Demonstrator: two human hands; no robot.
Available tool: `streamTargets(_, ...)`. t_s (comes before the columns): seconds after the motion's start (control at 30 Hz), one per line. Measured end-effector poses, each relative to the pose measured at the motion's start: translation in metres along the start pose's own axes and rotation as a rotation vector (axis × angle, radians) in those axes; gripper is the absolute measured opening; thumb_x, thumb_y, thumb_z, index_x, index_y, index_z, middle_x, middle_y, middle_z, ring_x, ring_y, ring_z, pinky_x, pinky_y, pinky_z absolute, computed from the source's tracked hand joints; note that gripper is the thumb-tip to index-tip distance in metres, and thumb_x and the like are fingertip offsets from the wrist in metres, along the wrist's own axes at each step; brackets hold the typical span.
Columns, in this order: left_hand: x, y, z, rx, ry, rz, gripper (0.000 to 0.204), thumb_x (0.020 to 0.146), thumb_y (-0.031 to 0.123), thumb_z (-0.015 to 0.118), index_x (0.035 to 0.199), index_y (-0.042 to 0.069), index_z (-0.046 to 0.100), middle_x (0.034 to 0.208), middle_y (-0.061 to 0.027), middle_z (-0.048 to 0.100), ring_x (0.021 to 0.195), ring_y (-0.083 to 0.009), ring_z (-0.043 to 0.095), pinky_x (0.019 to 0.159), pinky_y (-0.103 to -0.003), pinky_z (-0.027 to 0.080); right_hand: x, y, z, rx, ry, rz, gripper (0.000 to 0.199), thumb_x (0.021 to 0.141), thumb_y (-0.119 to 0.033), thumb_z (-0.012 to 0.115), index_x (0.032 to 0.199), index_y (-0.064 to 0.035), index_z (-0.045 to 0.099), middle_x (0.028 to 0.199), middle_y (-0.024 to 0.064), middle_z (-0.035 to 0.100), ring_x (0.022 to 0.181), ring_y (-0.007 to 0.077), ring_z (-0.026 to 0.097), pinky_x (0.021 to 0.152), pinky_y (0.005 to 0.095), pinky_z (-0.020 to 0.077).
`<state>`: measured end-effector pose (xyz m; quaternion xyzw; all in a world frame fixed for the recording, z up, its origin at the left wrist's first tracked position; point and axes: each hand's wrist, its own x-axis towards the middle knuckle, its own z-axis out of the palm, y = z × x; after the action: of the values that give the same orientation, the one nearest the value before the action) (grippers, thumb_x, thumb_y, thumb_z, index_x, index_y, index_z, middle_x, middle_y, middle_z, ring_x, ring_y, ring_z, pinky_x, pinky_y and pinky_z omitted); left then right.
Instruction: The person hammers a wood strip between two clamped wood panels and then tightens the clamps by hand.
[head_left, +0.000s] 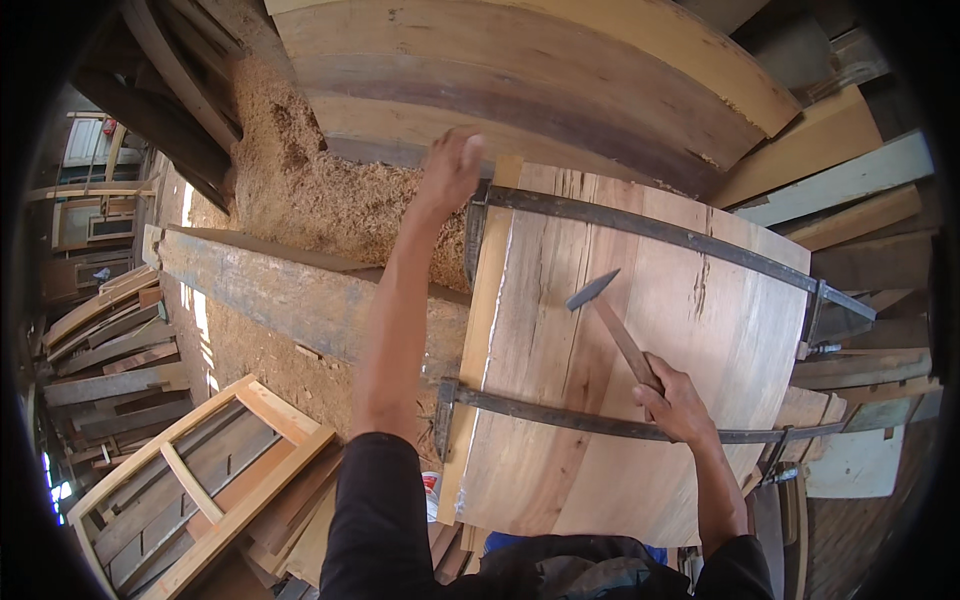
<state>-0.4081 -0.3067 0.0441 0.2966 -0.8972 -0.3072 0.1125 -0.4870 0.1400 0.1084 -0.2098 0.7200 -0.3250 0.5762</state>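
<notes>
My right hand (677,402) is wrapped round the wooden handle of a hammer (625,343). Its dark, wedge-shaped steel head lies over the middle of a glued wooden panel (640,300). Two long metal bar clamps span the panel, the far clamp (650,230) and the near clamp (600,422). White glue shows along the seam beside a pale edge strip (485,310) on the panel's left side. Beyond the strip's far end, by the far clamp's jaw, my left hand (452,172) has its fingers curled in; whatever they may hold is hidden.
A thick beam (300,290) runs left from the panel. Sawdust and shavings (290,150) cover the floor behind it. Wide boards (520,80) lie at the back. A wooden frame (200,480) leans at lower left, and stacked planks (860,230) crowd the right.
</notes>
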Motion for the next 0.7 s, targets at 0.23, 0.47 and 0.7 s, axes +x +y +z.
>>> streamTargets(0.23,0.067,0.054,0.069,0.474,-0.605,0.036,0.058,0.102,0.047,0.031,0.114,0.003,0.067,0.111,-0.0256,0.065,0.113,-0.0414,0.057,0.103,-0.046,0.041,-0.006,0.006,-0.011,-0.048,-0.091,0.041,0.045,0.089,-0.013,0.06,0.132,-0.0012,0.048,0.072,0.0153,0.058,0.063,0.0257,0.061,0.064,0.0386,0.0487)
streamTargets(0.47,0.071,0.045,0.082,0.553,-0.679,0.039,0.069,0.101,0.055,0.024,0.114,0.005,0.068,0.117,-0.0229,0.064,0.117,-0.0396,0.055,0.105,-0.046,0.039,-0.005,0.014,-0.024,-0.294,0.027,-0.129,0.043,0.088,-0.017,0.062,0.128,-0.0033,0.05,0.078,0.0207,0.064,0.076,0.0428,0.062,0.073,0.0461,0.0475)
streamTargets(0.7,0.075,0.036,0.089,0.556,-0.555,-0.073,0.077,0.1,0.058,0.016,0.108,0.004,0.071,0.118,-0.0224,0.064,0.115,-0.0389,0.057,0.103,-0.047,0.042,-0.005,0.008,-0.035,-0.26,-0.189,0.168,0.032,0.088,-0.02,0.062,0.112,-0.0004,0.053,0.085,0.0238,0.062,0.08,0.0424,0.063,0.073,0.048,0.0472)
